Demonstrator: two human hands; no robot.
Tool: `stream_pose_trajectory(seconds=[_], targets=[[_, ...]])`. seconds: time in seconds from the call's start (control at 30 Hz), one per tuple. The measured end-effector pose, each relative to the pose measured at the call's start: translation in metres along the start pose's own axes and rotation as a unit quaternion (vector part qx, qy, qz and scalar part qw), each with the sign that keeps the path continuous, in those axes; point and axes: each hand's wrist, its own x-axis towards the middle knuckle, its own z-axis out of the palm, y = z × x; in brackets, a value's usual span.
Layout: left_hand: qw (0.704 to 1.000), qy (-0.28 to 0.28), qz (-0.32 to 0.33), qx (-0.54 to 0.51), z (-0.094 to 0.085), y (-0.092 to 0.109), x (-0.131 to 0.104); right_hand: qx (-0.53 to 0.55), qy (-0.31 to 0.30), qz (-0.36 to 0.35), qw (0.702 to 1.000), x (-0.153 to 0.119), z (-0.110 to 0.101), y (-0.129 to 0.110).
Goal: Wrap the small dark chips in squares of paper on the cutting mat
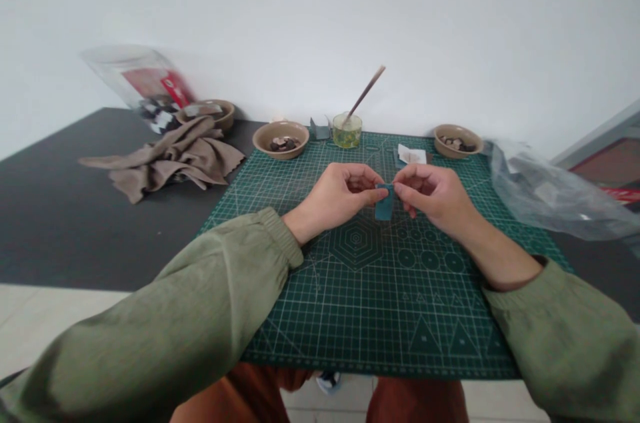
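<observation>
Between my two hands, above the middle of the green cutting mat [350,316], hangs a small blue rectangular piece [384,208]. My left hand [347,193] pinches its upper left part between thumb and fingers. At the piece's upper right edge, my right hand [430,193] has thumb and index finger pressed together; whatever lies between those fingertips is too small to make out. Behind the hands stands a glass [347,132] of yellow-green look with a thin stick [367,91] leaning in it.
Bowls with small dark and light pieces stand at the back left [281,140] and back right [459,141]. A brown cloth [185,160] and a tilted clear container [135,80] lie left. White paper [413,155] rests behind my right hand; a plastic bag [545,190] is right.
</observation>
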Motion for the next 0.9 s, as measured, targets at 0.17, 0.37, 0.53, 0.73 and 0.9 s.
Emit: stream_pose_trajectory(seconds=[0.17,0.37,0.53,0.73,0.9], targets=[[1.0,-0.002,0.0,-0.001,-0.0003,-0.004,0.0013,-0.007,-0.012,0.001,1.0,0.0002,0.0014,0.0002],[1.0,-0.015,0.02,0.016,-0.0001,-0.005,0.0022,-0.016,-0.003,-0.007,1.0,0.0002,0.0007,0.0022],[0.999,-0.004,0.046,0.028,0.0005,-0.0034,0.0029,-0.009,0.013,-0.016,1.0,0.0002,0.0039,0.0004],[0.996,0.017,0.061,0.062,0.001,-0.0032,0.0032,-0.009,0.007,-0.007,1.0,-0.0003,0.0056,0.0016],[0.994,0.038,0.058,0.085,0.003,-0.0028,0.0007,-0.02,-0.011,0.005,1.0,-0.0012,0.0072,0.0062]])
